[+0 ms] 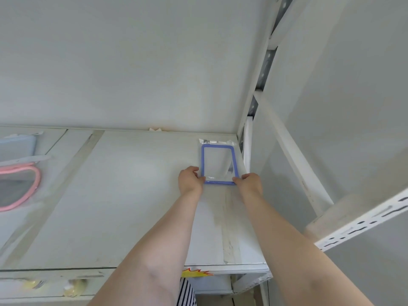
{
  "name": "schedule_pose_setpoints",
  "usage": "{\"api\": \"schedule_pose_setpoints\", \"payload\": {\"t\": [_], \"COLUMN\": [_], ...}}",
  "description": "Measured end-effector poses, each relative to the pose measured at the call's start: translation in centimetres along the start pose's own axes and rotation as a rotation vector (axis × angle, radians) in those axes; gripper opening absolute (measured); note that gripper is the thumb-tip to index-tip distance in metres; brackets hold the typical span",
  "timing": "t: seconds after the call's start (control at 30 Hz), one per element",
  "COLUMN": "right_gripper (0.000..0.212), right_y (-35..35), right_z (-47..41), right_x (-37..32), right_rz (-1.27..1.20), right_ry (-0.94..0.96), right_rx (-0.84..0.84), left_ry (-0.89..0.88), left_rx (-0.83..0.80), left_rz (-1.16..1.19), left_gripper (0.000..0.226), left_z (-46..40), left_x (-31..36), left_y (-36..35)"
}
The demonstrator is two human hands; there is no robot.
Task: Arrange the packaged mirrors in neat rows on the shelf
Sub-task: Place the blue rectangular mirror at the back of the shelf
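Note:
A blue-framed rectangular mirror (pixel 218 164) in a clear plastic bag lies flat in the far right corner of the white shelf (pixel 132 195). My left hand (pixel 189 178) pinches its near left corner. My right hand (pixel 250 182) pinches its near right corner. Both arms reach forward across the shelf. At the far left lie a pink-framed packaged mirror (pixel 19 188) and a light blue packaged one (pixel 17 146), each partly cut off by the frame edge.
A white back wall (pixel 132 62) rises behind the shelf. A white upright post (pixel 260 85) and side panel close off the right end. Another slotted white shelf edge (pixel 362 224) juts in at the right. An orange price sticker (pixel 196 272) sits on the shelf's front lip.

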State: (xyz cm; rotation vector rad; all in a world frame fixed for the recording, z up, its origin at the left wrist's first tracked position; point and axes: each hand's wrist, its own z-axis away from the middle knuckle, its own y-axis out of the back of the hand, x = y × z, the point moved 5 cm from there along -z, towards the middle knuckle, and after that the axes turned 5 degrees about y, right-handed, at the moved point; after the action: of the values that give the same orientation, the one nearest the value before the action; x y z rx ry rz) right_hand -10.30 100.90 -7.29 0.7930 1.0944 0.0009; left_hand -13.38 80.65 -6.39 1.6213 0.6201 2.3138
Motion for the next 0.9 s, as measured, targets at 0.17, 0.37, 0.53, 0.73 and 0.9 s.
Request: {"api": "schedule_pose_setpoints", "payload": {"t": [0.17, 0.37, 0.53, 0.73, 0.9], "right_gripper": [0.042, 0.041, 0.047, 0.05, 0.051], "right_y": [1.6, 1.9, -1.2, -4.5, -7.4], "right_z": [2.8, 9.3, 15.8, 23.0, 28.2], "right_x": [-1.5, -5.7, -8.6, -10.5, -12.3], "right_rz": [0.095, 0.177, 0.321, 0.477, 0.543], "right_ry": [0.058, 0.339, 0.58, 0.778, 0.853], "right_rx": [-0.008, -0.175, -0.372, -0.482, -0.494], "left_ry": [-0.066, -0.172, -0.163, -0.131, -0.126], "left_rx": [-0.018, -0.096, -0.044, 0.016, 0.059], "left_rz": [-0.09, -0.388, -0.585, -0.576, -0.584], "left_gripper": [0.046, 0.055, 0.055, 0.055, 0.055], "left_z": [1.8, 7.2, 10.8, 13.7, 16.0], "left_x": [1.2, 0.7, -2.5, -6.0, -10.2], "left_y": [2.7, 9.5, 16.1, 21.6, 26.9]}}
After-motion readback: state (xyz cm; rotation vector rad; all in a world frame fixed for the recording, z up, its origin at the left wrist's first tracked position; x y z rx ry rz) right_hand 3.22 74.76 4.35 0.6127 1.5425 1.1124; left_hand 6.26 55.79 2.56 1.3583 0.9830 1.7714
